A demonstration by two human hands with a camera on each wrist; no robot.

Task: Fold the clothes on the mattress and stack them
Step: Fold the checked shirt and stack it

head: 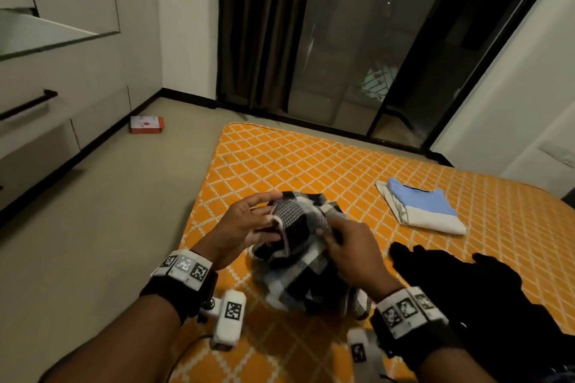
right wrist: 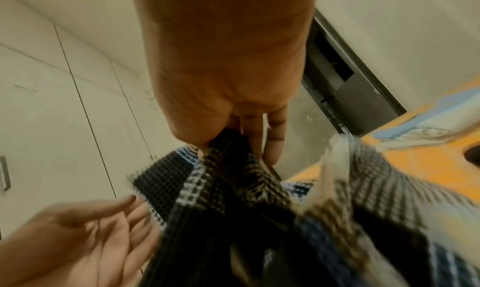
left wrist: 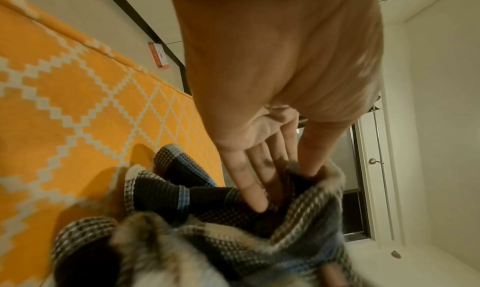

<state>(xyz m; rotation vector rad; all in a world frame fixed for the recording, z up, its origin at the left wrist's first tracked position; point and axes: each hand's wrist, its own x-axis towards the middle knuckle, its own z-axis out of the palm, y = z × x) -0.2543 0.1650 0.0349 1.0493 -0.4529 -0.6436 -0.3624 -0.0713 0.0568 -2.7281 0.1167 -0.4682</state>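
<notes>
A bunched black, white and blue checked garment (head: 297, 224) (left wrist: 233, 240) (right wrist: 259, 199) is lifted partly off the orange diamond-patterned mattress (head: 280, 158), its lower part still resting there. My right hand (head: 345, 246) (right wrist: 233, 127) pinches a fold of it between thumb and fingers. My left hand (head: 249, 224) (left wrist: 275, 168) (right wrist: 91, 230) is at the cloth's left side, fingers straight and spread, tips touching into its folds. A folded stack (head: 420, 211), blue on top of white, lies further back on the right.
A black garment (head: 466, 289) lies crumpled on the mattress to the right of my hands. The mattress sits on the floor; its left edge meets bare floor holding a small red and white box (head: 146, 125). Cabinets (head: 46, 102) line the left wall, a glass door (head: 342, 56) the far side.
</notes>
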